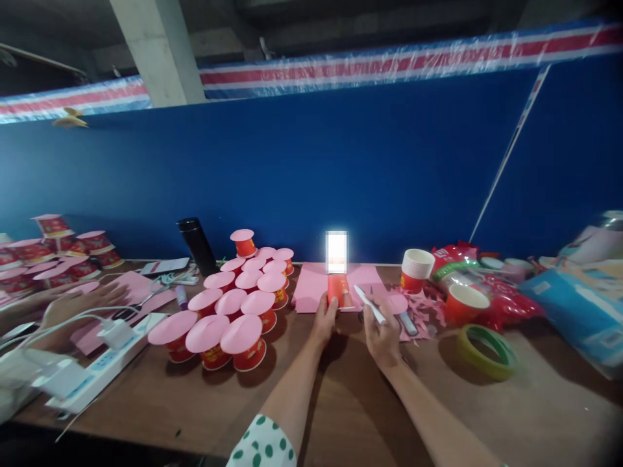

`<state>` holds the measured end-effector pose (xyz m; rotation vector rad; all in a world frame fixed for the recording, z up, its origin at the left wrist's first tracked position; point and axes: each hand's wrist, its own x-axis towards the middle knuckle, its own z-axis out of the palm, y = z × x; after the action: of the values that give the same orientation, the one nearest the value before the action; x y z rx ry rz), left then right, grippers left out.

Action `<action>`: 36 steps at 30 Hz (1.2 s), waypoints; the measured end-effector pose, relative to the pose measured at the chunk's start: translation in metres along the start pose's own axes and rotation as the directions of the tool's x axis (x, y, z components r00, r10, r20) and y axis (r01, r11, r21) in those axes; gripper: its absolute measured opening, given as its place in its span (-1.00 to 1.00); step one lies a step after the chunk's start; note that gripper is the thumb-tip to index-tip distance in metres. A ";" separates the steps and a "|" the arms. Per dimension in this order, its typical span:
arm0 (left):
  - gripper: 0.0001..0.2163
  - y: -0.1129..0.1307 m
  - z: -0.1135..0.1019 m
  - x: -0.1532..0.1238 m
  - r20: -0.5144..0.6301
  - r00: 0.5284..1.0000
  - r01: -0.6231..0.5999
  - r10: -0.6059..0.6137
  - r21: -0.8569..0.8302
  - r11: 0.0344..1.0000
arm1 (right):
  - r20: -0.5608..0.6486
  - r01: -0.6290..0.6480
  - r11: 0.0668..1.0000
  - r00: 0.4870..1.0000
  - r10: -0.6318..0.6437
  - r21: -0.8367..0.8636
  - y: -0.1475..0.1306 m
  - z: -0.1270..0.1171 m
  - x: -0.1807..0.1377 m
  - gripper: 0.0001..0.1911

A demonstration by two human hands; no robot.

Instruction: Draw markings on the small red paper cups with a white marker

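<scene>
Red cup (335, 290) pinched in left hand (324, 318), white pen (368, 303) in right hand (383, 336), pink sheets' (308, 293) front edge close; tape (477, 364) well apart.

Light and Picture Quality: Uneven, Wide-Angle

Dim to near-black at the ceiling (302, 16); moderately lit over the table (545, 421). Graded on the blue panel (389, 155) from paler at left to darker at far right. Blown out to white at the glowing rectangle (337, 251) above the red cup (338, 292), with blocky edges and faint halo. Streaked with reflections along the striped sheeting (370, 68); spotted with glare on the red bag (511, 298). Shadowed on the near side of the pink-topped cups (231, 302) and below the left hand (324, 321), as lit from above and beyond. Soft at the tape roll (468, 347) and blue package (567, 305). Stretched toward the edges: leaning pillar (158, 52), bowed sheeting, blackened upper-right corner.
</scene>
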<state>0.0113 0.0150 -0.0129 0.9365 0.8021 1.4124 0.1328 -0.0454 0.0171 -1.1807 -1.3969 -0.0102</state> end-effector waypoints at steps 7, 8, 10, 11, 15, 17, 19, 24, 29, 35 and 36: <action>-0.48 0.011 0.002 -0.008 0.109 0.991 -0.086 0.072 0.130 0.988 | 0.038 0.068 0.998 0.997 -0.067 -0.012 -0.004 -0.001 0.001 -0.73; -0.48 0.010 0.002 -0.008 0.099 0.993 -0.075 0.061 0.145 0.987 | 0.041 0.065 0.998 0.997 -0.064 -0.014 -0.004 -0.001 0.001 -0.73; -0.49 0.009 0.001 -0.008 0.076 0.996 -0.052 0.040 0.163 0.985 | 0.042 0.050 0.999 0.998 -0.050 -0.016 -0.004 -0.001 0.001 -0.72; -0.50 0.008 0.000 -0.008 0.076 0.996 -0.050 0.037 0.170 0.984 | 0.040 0.045 0.999 0.998 -0.044 -0.017 -0.004 -0.002 0.001 -0.72; -0.51 0.006 -0.001 -0.007 0.106 0.994 -0.048 0.031 0.164 0.985 | 0.044 0.057 0.998 0.997 -0.056 -0.010 -0.004 -0.002 0.002 -0.71; -0.51 0.006 -0.001 -0.006 0.115 0.993 -0.041 0.023 0.154 0.987 | 0.053 0.052 0.999 0.997 -0.052 -0.006 -0.004 -0.003 0.003 -0.71; -0.53 0.005 -0.001 -0.005 0.117 0.993 -0.030 0.012 0.156 0.987 | 0.058 0.041 0.999 0.997 -0.041 -0.005 -0.004 -0.003 0.003 -0.71; -0.53 0.003 0.000 -0.005 0.131 0.991 -0.040 0.014 0.199 0.979 | 0.045 0.024 1.000 0.999 -0.024 -0.005 -0.004 -0.004 0.003 -0.74; -0.55 0.003 0.001 -0.004 0.161 0.984 -0.112 0.077 0.220 0.969 | 0.077 0.029 0.999 0.997 -0.027 -0.033 -0.004 -0.005 0.002 -0.72; -0.59 0.001 0.002 -0.003 0.182 0.980 -0.123 0.082 0.231 0.965 | 0.061 0.024 0.999 0.998 -0.021 -0.045 -0.004 -0.005 0.004 -0.72; -0.60 0.001 0.002 -0.004 0.176 0.982 -0.114 0.074 0.232 0.966 | 0.051 0.020 0.999 0.999 -0.018 -0.037 -0.003 -0.005 0.005 -0.73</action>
<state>0.0123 0.0112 -0.0115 1.2776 0.8237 1.3166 0.1355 -0.0471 0.0237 -1.2060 -1.4578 -0.0199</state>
